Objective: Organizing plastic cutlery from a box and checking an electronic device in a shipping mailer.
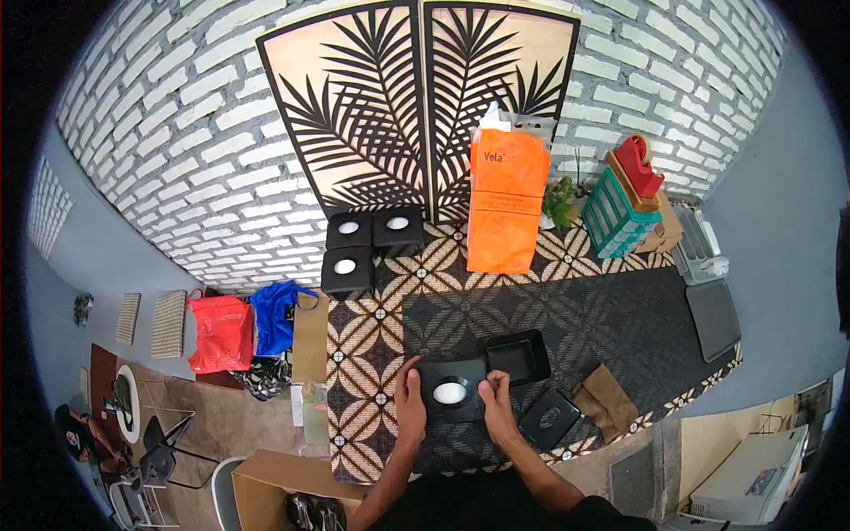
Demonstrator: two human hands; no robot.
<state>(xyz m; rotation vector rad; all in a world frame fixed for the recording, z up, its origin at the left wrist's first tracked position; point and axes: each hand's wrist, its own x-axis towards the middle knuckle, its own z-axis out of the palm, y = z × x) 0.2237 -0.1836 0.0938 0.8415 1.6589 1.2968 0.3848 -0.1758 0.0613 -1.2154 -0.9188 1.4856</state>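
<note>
Both my hands hold a black box [458, 415] with a round opening, white inside, at the front of the table. My left hand [410, 405] grips its left side and my right hand [497, 405] its right side, thumbs on top. Just beyond my right hand stands an open black box base [519, 358]. A loose black lid [549, 419] with an oval opening lies right of that hand. A brown cloth [605, 401] lies folded to the right of the lid.
Several black boxes [348, 269] with white openings stand at the back left. An orange tissue pack [508, 199], a plant [559, 202] and a teal drawer unit [617, 212] line the back. An open cardboard box [285, 464] is at the lower left; a person [86, 431] is farther left.
</note>
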